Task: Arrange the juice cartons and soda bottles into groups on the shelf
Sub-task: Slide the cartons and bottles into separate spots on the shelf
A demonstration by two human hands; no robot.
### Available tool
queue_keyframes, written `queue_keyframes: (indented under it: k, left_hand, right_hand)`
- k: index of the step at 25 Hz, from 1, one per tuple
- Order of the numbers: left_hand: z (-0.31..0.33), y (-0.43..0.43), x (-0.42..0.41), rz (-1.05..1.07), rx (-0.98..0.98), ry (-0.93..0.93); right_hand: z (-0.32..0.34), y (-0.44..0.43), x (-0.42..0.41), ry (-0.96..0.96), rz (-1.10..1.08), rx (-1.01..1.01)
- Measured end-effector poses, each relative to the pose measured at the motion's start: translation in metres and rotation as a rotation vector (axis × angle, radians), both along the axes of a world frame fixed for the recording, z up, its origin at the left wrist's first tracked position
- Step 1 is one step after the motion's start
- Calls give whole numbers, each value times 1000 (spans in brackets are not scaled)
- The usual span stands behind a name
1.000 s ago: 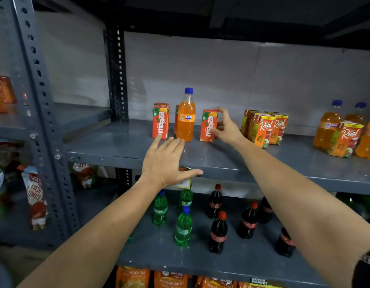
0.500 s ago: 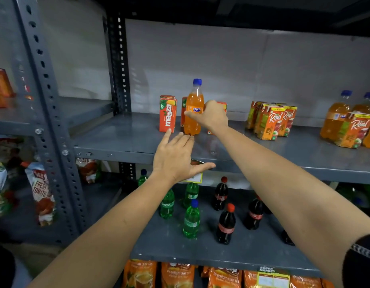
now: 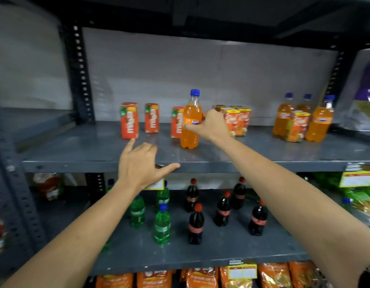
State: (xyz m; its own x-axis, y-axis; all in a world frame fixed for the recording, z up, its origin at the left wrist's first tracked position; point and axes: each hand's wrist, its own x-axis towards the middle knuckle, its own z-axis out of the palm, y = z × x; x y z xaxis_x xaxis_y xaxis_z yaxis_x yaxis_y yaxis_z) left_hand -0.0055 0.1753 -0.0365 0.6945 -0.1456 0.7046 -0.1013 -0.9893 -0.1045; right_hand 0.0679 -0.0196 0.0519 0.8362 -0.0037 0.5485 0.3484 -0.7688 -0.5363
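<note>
My right hand (image 3: 211, 126) is shut on an orange Fanta bottle (image 3: 190, 123) with a blue cap, which stands upright near the middle of the grey shelf (image 3: 96, 148). Red Maaza juice cartons (image 3: 129, 120) stand to its left, one (image 3: 176, 122) right behind the bottle. Orange Real juice cartons (image 3: 239, 121) stand just past my right hand. At the far right are more orange soda bottles (image 3: 320, 119) with one Real carton (image 3: 298, 126) in front. My left hand (image 3: 141, 166) rests open on the shelf's front edge, holding nothing.
The shelf below carries green soda bottles (image 3: 162, 224) and dark cola bottles (image 3: 196, 224). Orange packets (image 3: 200, 278) line the bottom level. A perforated upright post (image 3: 81, 73) stands at the back left. Price tags (image 3: 356, 178) hang on the shelf edge at right.
My right hand has pulled the Fanta bottle forward and to the right, away from the Maaza cartons. The left hand stays on the shelf edge. The camera moved closer.
</note>
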Motion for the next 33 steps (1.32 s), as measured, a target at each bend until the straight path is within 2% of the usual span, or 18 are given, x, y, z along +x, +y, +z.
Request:
queue_keyframes:
  k: [4,9,13,20,28,33]
  left_hand:
    - [3,-65,6,-2,28,63]
    - [14,-187,17,-78,19,161]
    - [21,-245,29,-103,-14,161]
    - [16,-256,34,-47,-12,109]
    - [13,-258,35,-10,-39,84]
    - [12,-259,32,1,-68,78]
  right_hand:
    - [0,-90,-14,6,-128,-38]
    - [2,-216,1,15,-317,-55]
    - [1,-263,30,36,-344,-35]
    - [-11,-274,64,5,-284,-9]
    - [5,-315,51,-415,-381,22]
    - [-21,-323,64,-219,-359,-199]
